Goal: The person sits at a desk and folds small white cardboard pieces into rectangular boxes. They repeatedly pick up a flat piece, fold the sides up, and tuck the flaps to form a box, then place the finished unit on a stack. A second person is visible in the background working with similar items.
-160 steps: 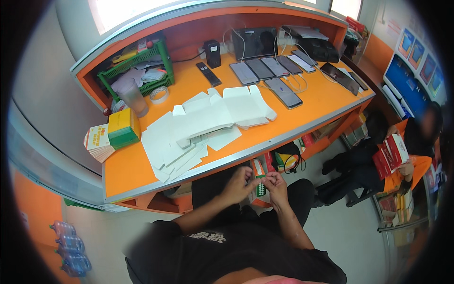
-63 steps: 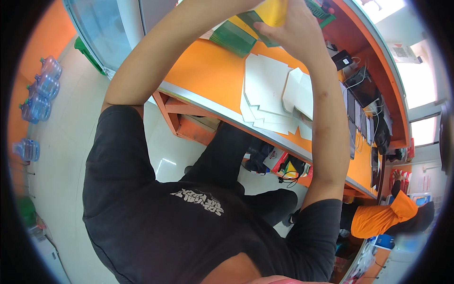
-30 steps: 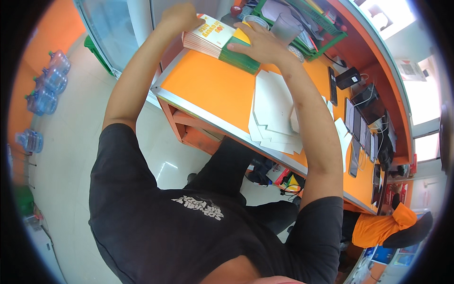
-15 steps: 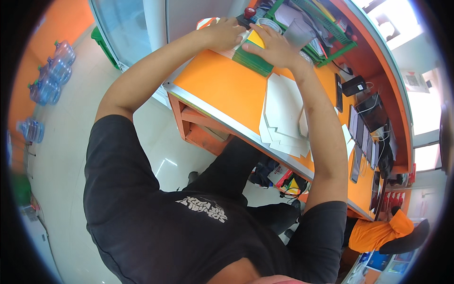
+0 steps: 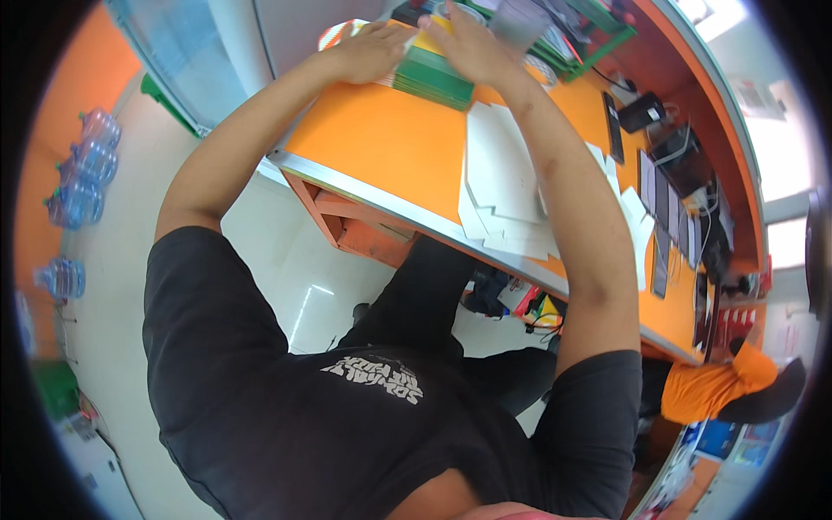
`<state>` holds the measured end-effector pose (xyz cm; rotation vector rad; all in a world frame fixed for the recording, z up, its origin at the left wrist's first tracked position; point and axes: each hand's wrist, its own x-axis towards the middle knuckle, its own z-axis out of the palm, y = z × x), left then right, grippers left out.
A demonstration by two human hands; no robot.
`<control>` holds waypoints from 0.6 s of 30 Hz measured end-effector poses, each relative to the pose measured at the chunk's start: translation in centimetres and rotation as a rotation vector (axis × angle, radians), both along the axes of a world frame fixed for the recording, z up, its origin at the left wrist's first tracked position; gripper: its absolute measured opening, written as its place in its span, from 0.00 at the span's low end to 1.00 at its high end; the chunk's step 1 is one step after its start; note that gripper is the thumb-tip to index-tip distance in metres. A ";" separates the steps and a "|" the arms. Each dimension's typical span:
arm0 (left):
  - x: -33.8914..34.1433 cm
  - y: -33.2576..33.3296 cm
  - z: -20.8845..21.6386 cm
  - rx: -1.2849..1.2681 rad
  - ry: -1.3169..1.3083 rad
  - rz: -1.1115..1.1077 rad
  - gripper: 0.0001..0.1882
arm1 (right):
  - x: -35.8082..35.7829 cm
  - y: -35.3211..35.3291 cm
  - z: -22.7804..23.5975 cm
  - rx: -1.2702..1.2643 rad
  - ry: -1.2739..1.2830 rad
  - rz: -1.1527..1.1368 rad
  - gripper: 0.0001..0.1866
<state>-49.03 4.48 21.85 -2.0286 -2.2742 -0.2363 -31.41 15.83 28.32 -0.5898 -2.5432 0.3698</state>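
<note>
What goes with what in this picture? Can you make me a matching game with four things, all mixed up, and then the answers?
Things:
1. Water jugs
2. Flat card pieces
3. Phones
4. Stack

Clues:
A. Dark, lined up on the orange desk
B. Green and yellow, at the left hand and right hand
C. See-through, at the picture's left
D. White, near the right forearm

Pairs: 1-C, 2-D, 3-A, 4-B

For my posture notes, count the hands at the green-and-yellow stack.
2: the left hand over the left part of the stack, the right hand over its yellow part; neither is hidden.
</note>
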 end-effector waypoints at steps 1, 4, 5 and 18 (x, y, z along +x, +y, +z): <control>-0.3 0.6 -0.4 0.018 -0.015 -0.032 0.28 | 0.9 0.7 0.0 -0.080 0.136 0.012 0.41; -1.8 -1.4 -0.7 -0.057 0.050 0.049 0.29 | 8.3 -3.2 7.9 -0.729 0.223 0.181 0.24; -1.6 -0.7 -0.2 -0.065 0.080 0.056 0.29 | 12.1 -2.1 8.7 -0.551 0.135 0.119 0.26; -2.6 -0.3 2.6 0.371 -0.699 -0.036 0.25 | 33.8 -1.0 2.4 -0.536 -0.432 -0.012 0.17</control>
